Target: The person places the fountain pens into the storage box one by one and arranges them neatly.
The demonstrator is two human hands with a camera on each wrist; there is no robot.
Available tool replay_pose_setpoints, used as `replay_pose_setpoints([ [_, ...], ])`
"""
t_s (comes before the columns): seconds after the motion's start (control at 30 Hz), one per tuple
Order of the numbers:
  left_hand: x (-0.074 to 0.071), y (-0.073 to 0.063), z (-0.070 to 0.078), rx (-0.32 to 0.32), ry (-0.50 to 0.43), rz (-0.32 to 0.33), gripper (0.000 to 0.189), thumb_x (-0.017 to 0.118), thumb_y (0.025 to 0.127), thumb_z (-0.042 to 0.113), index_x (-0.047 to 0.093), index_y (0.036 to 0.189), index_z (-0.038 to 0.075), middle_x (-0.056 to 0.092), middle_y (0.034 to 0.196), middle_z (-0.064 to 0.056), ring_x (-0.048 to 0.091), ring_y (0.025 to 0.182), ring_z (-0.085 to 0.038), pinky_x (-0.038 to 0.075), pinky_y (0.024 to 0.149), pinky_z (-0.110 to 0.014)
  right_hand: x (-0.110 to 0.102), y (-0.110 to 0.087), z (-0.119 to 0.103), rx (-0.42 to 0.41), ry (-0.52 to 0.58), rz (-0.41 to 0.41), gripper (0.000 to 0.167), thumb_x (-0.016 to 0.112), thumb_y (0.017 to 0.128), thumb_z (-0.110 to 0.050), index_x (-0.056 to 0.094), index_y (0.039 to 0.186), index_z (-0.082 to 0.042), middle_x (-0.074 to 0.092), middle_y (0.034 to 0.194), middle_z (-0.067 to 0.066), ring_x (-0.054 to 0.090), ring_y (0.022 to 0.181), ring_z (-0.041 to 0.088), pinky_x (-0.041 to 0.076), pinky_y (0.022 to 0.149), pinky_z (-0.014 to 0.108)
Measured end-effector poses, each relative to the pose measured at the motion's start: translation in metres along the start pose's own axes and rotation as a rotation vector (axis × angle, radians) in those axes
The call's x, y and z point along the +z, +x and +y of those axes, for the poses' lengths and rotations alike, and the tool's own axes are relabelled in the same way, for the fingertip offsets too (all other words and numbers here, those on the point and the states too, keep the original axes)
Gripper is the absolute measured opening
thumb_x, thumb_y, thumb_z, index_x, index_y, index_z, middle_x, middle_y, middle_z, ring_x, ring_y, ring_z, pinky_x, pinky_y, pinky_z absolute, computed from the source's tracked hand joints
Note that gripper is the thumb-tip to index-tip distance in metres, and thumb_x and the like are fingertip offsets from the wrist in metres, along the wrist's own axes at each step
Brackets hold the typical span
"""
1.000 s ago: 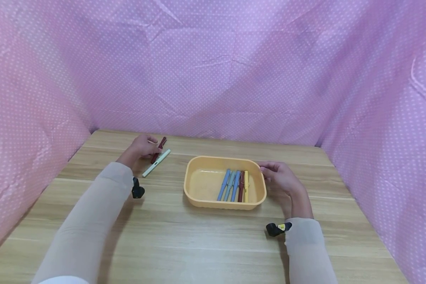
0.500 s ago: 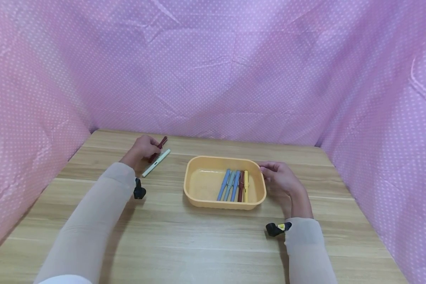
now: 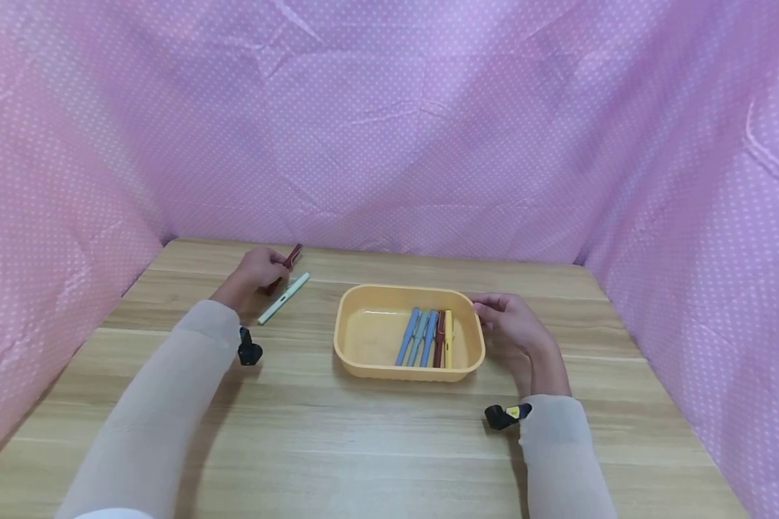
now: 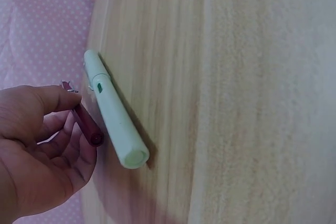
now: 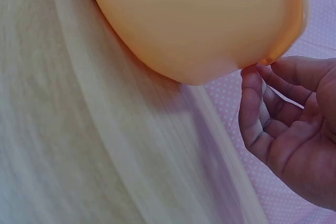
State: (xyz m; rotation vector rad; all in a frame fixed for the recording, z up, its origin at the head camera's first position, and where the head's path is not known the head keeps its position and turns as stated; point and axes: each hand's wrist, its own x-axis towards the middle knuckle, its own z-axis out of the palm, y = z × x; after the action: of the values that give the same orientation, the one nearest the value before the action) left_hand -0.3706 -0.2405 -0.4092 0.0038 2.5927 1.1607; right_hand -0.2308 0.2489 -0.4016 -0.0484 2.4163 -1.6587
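Note:
At the table's far left, my left hand (image 3: 260, 268) pinches a dark red pen (image 3: 293, 256) between thumb and fingers. The left wrist view shows this pen (image 4: 88, 127) tilted, its blunt end poking out past the fingers. Right beside it lies a mint green pen (image 4: 118, 121) with a small slot in its barrel. A yellow plastic container (image 3: 396, 373) stands mid-table, pens lined up in its right half. My right hand (image 3: 522, 328) holds its back right corner; in the right wrist view, thumb and fingertips meet at the rim (image 5: 294, 40).
Inside the container a yellow pen (image 3: 449, 340), another dark red pen (image 3: 439, 340) and several blue or teal pens (image 3: 407, 337) lie side by side. Pink dotted cloth (image 3: 389, 144) hangs behind and at both sides of the wooden table (image 3: 363, 447).
My left hand has closed its fingers on the dark red pen and shifted it slightly back and left, away from the mint pen. The right hand stays at the container.

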Motion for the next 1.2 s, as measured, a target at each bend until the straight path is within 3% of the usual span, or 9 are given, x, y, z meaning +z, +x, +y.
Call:
replay_pose_setpoints([
  [0.2,-0.004,-0.001,-0.002,0.026,-0.008,0.026,0.039,0.06,0.098,0.011,0.059,0.134,-0.005,0.062,0.118,-0.022,0.058,0.094,-0.027,0.052,0.071,-0.028,0.0,-0.003,0.0,0.001,0.006,0.003,0.034,0.057,0.106,-0.014,0.062,0.133,0.006,0.069,0.116,0.018,0.064,0.091,0.017,0.057,0.08,0.029],
  [0.37,-0.005,-0.01,0.0,0.028,-0.017,0.053,0.039,0.061,0.099,0.013,0.061,0.134,-0.002,0.062,0.121,-0.021,0.057,0.097,-0.027,0.052,0.075,-0.029,-0.002,-0.004,0.002,-0.028,0.002,-0.004,0.034,0.057,0.106,-0.013,0.062,0.133,0.007,0.068,0.116,0.021,0.064,0.091,0.016,0.056,0.082,0.028],
  [0.73,-0.004,-0.03,-0.001,0.014,-0.12,0.075,0.038,0.059,0.102,0.013,0.058,0.136,-0.003,0.059,0.126,-0.022,0.056,0.099,-0.027,0.055,0.074,-0.026,-0.003,-0.009,0.004,-0.034,0.025,-0.023,0.035,0.056,0.106,-0.013,0.061,0.134,0.007,0.068,0.101,0.01,0.061,0.083,0.014,0.055,0.075,0.028],
  [1.2,-0.002,-0.052,0.002,0.072,-0.131,0.081,0.04,0.059,0.103,0.013,0.056,0.139,-0.004,0.061,0.13,-0.024,0.058,0.103,-0.026,0.056,0.077,-0.025,-0.007,-0.012,0.007,-0.03,-0.013,-0.024,0.036,0.057,0.106,-0.015,0.061,0.134,0.006,0.07,0.113,0.015,0.065,0.092,0.016,0.057,0.082,0.03],
])
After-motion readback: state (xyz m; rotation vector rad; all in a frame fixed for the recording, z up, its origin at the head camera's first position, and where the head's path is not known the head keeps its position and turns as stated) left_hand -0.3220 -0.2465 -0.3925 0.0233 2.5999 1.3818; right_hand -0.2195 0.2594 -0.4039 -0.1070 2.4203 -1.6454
